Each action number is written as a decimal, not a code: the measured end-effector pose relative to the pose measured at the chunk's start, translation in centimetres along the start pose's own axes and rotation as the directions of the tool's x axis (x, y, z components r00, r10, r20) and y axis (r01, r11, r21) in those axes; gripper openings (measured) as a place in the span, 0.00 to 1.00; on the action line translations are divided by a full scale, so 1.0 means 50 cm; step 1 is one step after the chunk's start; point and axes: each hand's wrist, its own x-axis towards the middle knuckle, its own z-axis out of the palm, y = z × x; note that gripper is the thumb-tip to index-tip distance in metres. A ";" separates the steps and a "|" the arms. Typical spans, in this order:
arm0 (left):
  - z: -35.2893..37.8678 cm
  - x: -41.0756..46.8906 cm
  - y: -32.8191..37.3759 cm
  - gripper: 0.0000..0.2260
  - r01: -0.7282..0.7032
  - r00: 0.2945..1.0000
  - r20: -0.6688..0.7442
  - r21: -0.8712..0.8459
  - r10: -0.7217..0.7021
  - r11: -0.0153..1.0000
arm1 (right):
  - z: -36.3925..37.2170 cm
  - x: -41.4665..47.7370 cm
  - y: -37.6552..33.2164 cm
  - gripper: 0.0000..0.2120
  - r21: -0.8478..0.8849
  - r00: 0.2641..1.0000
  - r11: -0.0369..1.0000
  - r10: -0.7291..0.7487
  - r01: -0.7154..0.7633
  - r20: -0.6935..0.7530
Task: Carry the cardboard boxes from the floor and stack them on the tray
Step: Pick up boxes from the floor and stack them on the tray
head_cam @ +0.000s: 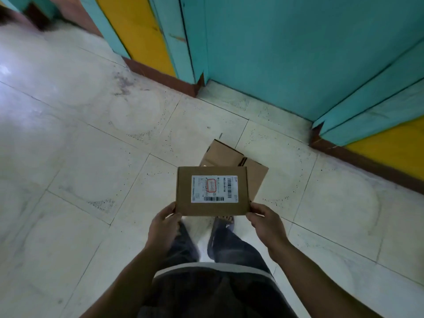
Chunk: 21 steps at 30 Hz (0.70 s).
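Floor [91,145]: box [212,191] between hands [164,226] [267,222] (near corners)

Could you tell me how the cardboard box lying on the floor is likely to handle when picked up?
The floor box probably stays stiff: its folded edges look crisp. It lies flat and low, so tipping or rolling seems unlikely. Likely light, since the similar labelled box is held by just its near corners between the left hand and right hand.
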 end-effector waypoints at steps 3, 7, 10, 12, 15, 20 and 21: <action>0.011 0.080 0.030 0.12 0.029 0.999 0.033 0.048 -0.031 0.998 | 0.022 0.064 -0.007 0.12 0.033 0.998 0.998 0.052 -0.051 -0.024; 0.023 0.212 0.054 0.14 0.037 0.997 0.062 0.175 -0.049 0.984 | 0.069 0.151 -0.010 0.09 0.082 0.991 0.990 0.121 -0.116 -0.058; 0.029 0.307 0.067 0.11 0.022 0.993 0.109 0.227 -0.048 0.974 | 0.113 0.216 -0.008 0.11 0.121 0.982 0.980 0.170 -0.159 -0.081; 0.035 0.367 0.075 0.12 0.021 0.986 0.158 0.222 -0.057 0.975 | 0.138 0.255 -0.010 0.09 0.162 0.972 0.967 0.213 -0.195 -0.100; 0.045 0.472 0.087 0.15 0.020 0.971 0.224 0.275 -0.084 0.961 | 0.177 0.317 -0.006 0.09 0.241 0.949 0.939 0.284 -0.246 -0.138; 0.092 0.664 0.098 0.21 -0.021 0.960 0.267 0.363 -0.082 0.932 | 0.228 0.461 0.008 0.10 0.263 0.931 0.930 0.310 -0.256 -0.190; 0.102 0.685 0.103 0.22 -0.039 0.960 0.273 0.365 -0.067 0.930 | 0.229 0.479 0.000 0.10 0.265 0.938 0.936 0.287 -0.231 -0.196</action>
